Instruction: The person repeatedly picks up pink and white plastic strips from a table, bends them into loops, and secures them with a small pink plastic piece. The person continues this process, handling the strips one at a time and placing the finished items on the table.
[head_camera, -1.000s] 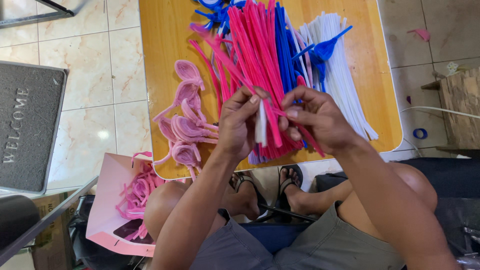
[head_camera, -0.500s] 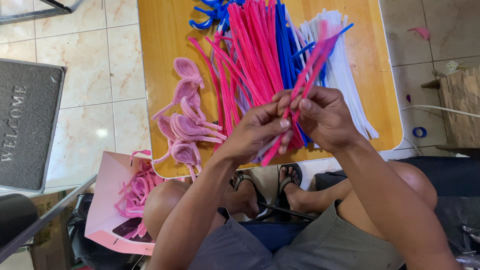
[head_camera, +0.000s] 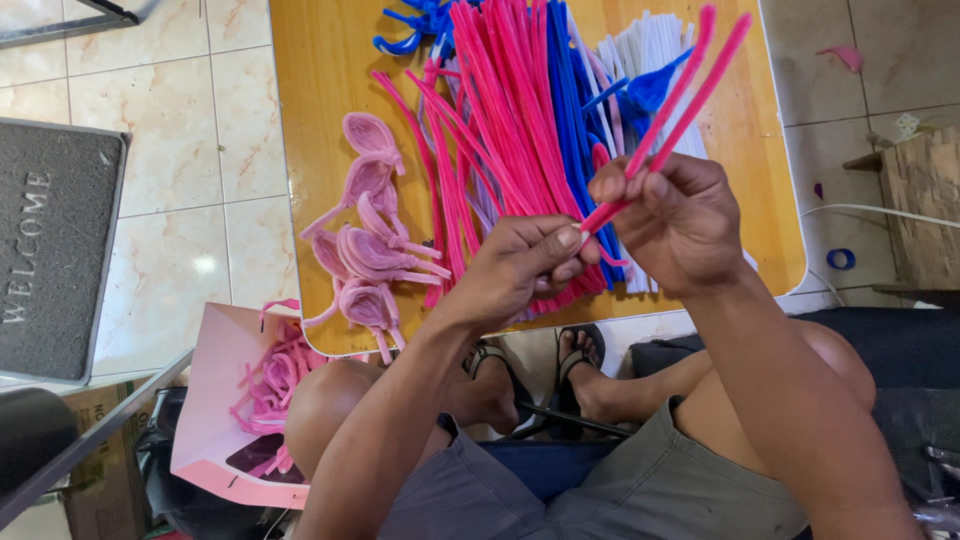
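Observation:
My right hand (head_camera: 675, 220) pinches two pink pipe cleaners (head_camera: 688, 95) that stick up and away over the table. My left hand (head_camera: 520, 265) grips their lower end just beside the right hand's thumb. Both hands hover above the near edge of a wooden table (head_camera: 330, 90). Under them lies a pile of pink pipe cleaners (head_camera: 495, 120), with blue ones (head_camera: 562, 100) and white ones (head_camera: 640, 55) to its right. Several pink petal-shaped loops (head_camera: 365, 250) lie on the table's left side.
A pink paper bag (head_camera: 225, 400) with more pink loops stands on the floor by my left knee. A grey doormat (head_camera: 50, 240) lies at the left. Blue bent pieces (head_camera: 410, 25) sit at the table's far end. A wooden crate (head_camera: 925, 200) is at the right.
The hands lifted two pink pipe cleaners out of the pile and raised them. The stems now point up and to the right, with the left hand at their lower end.

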